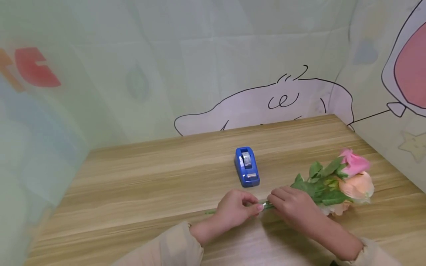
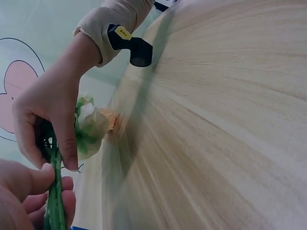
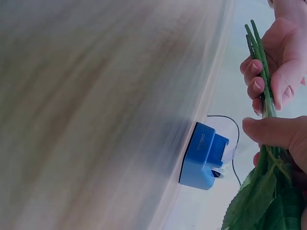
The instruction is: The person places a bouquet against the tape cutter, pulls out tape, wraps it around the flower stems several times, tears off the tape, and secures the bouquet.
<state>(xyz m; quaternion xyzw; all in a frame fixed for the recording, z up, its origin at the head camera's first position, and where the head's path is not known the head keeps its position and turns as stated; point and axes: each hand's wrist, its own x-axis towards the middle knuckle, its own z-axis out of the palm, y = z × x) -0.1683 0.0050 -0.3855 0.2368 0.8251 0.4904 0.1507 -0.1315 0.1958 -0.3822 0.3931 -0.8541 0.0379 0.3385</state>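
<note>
A bunch of roses [image 1: 357, 184], pink and peach with green leaves, points right across the table in the head view. My left hand [image 1: 237, 207] pinches its green stems [image 3: 259, 52] between thumb and fingers near the cut ends. Closer to the leaves, my right hand [image 1: 294, 207] grips the same stems. Between both hands, a shiny clear strip of tape [image 3: 270, 106] lies against the stems. In the left wrist view the right hand's fingers curl over the stems, the blooms behind them. Behind the hands stands a blue tape dispenser [image 1: 247, 168] with a clear roll.
The wood-grain table [image 1: 143, 181] meets a pale printed curtain [image 1: 149, 74] at the back and sides. A black wrist camera mount [image 2: 134, 45] is strapped at the right sleeve.
</note>
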